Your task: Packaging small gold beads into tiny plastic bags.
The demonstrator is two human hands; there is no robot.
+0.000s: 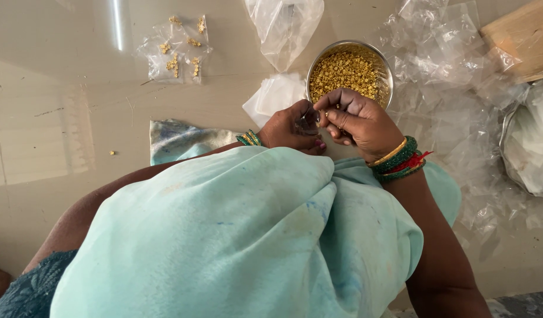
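A round steel bowl (387, 69) full of small golden pieces sits on the pale floor ahead of me. My left hand (292, 128) and my right hand (357, 121) meet just in front of it, fingertips pinched together over a small clear plastic pouch (310, 115) that both hands grip. What lies between the fingers is mostly hidden. Green and gold bangles ring both wrists. A pale turquoise cloth (242, 235) drapes over my lap beneath the hands.
Several small filled clear packets (176, 50) lie at the upper left. Empty plastic bags (454, 70) are piled on the right, with one more above the bowl (283, 26). A wooden board (522, 38) and a steel dish (527, 144) stand at the far right.
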